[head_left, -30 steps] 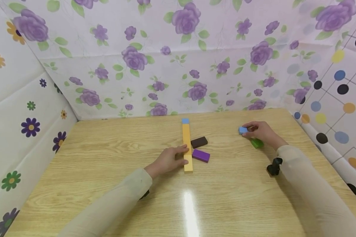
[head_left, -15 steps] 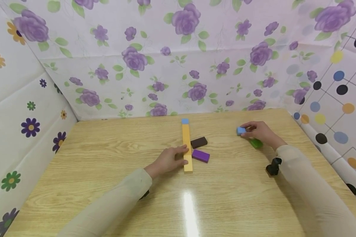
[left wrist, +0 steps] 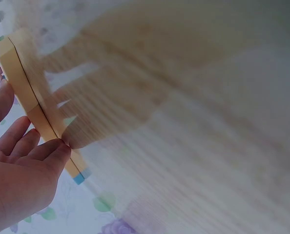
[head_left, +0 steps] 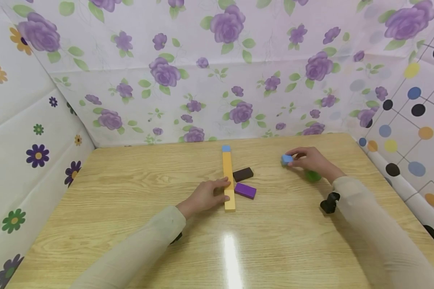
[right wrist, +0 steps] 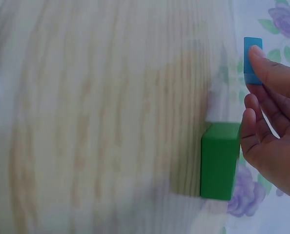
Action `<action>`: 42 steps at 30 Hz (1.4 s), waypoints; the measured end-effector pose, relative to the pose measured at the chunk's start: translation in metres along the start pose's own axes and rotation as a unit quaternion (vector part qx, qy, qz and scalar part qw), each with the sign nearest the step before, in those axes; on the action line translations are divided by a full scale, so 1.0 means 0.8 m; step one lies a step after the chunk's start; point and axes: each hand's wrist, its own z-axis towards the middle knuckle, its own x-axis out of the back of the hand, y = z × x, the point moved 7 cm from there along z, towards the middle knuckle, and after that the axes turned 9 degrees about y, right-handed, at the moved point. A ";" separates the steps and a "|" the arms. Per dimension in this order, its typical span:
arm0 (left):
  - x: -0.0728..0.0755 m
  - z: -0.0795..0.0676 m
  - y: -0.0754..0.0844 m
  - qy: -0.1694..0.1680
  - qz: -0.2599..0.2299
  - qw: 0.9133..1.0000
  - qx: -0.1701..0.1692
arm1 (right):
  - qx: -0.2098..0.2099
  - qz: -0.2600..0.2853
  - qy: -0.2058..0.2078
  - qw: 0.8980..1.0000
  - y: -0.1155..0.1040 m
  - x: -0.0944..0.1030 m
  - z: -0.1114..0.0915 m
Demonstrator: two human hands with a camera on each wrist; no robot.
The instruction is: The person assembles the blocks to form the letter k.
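A line of blocks runs away from the person at mid-table in the head view: a pale yellow block (head_left: 229, 204) nearest, an orange block (head_left: 227, 165) beyond it, and a small blue block (head_left: 226, 148) at the far end. My left hand (head_left: 204, 196) touches this line from the left, its thumb and fingertips spaced along it. Between thumb and fingers, my right hand (head_left: 309, 161) pinches a light blue block (head_left: 286, 160), also seen in the right wrist view. A green block (right wrist: 220, 161) lies beside the right hand, partly hidden by it in the head view.
Right of the line lie a dark brown block (head_left: 243, 174) and a purple block (head_left: 245, 190), both set at an angle. The wooden table (head_left: 130, 172) meets flower-printed cloth at the back and left, with dotted cloth on the right.
My right hand has moved left with the light blue block, away from the green block. My left hand and the line of blocks have stayed in place.
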 end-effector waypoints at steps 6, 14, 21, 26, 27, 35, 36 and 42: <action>0.000 0.001 0.000 0.000 0.002 1.000 0.000 | 0.021 -0.015 0.003 1.000 -0.013 -0.011 0.006; -0.001 0.001 -0.001 -0.001 0.001 1.000 -0.004 | 0.044 -0.016 -0.003 0.999 -0.033 -0.027 0.012; 0.000 0.001 0.000 0.000 -0.002 1.000 -0.001 | 0.074 -0.012 -0.016 0.997 -0.049 -0.042 0.017; 0.000 0.000 0.001 0.002 -0.002 1.000 -0.002 | 0.079 -0.003 -0.025 0.997 -0.058 -0.054 0.020; 0.001 0.000 0.001 0.002 -0.002 1.000 -0.003 | 0.079 -0.002 -0.027 0.996 -0.060 -0.057 0.021; 0.002 0.000 0.001 0.004 -0.001 1.000 -0.009 | 0.090 0.001 -0.042 0.995 -0.076 -0.078 0.024; 0.002 0.000 0.001 0.004 -0.001 1.000 -0.008 | 0.089 0.001 -0.045 0.995 -0.078 -0.081 0.024; 0.001 0.000 0.001 0.002 -0.003 1.000 -0.007 | 0.085 -0.003 -0.060 0.995 -0.085 -0.093 0.023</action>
